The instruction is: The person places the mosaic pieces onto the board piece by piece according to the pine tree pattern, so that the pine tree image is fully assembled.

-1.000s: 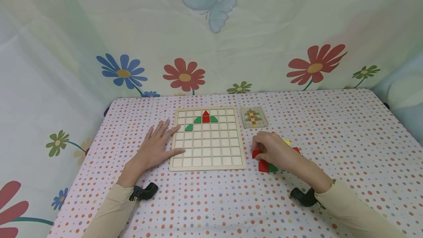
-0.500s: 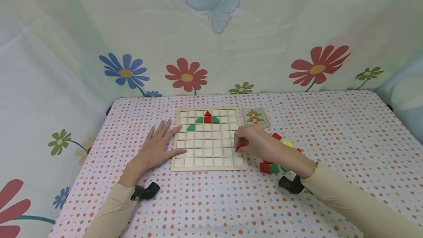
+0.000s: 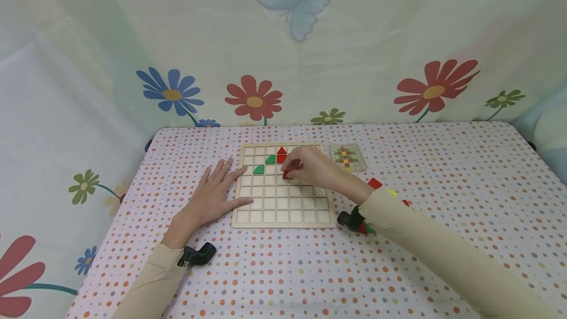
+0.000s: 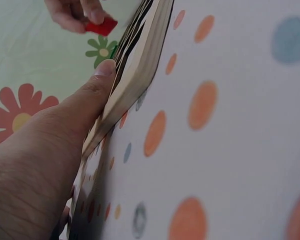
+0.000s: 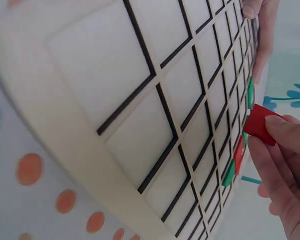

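My right hand pinches a red square tile between thumb and fingers, above the upper middle of a wooden grid board. My left hand lies with straight, spread fingers at the board's left side; its thumb touches the frame. Set in the grid are a red triangle, a red square right below it, and green quarter-circle tiles. One green tile right of the red square shows in the right wrist view; the right hand hides it from the head camera.
A small card with a coloured tree pattern lies right of the board. Loose tiles, among them a red one and a yellow one, lie partly under the right forearm. A patterned curtain stands behind the table.
My right hand has carried the red tile left from the loose tiles, across the board's right edge, to over its upper middle. The left hand stays at the board's left side.
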`<action>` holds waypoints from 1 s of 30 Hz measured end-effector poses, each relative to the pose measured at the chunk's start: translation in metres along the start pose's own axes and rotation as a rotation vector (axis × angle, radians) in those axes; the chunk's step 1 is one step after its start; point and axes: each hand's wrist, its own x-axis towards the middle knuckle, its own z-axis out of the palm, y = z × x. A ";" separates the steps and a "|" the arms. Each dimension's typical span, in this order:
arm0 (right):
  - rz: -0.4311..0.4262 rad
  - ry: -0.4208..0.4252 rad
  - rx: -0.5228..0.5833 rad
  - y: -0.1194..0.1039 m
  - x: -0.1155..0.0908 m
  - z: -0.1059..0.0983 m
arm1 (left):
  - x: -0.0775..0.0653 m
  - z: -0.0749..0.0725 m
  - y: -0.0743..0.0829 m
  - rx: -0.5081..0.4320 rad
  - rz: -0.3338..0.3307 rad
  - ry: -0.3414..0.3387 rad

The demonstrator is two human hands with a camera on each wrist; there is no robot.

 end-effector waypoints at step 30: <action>0.074 -0.009 -0.012 -0.001 0.045 0.031 | -0.001 -0.001 -0.001 -0.007 -0.016 -0.032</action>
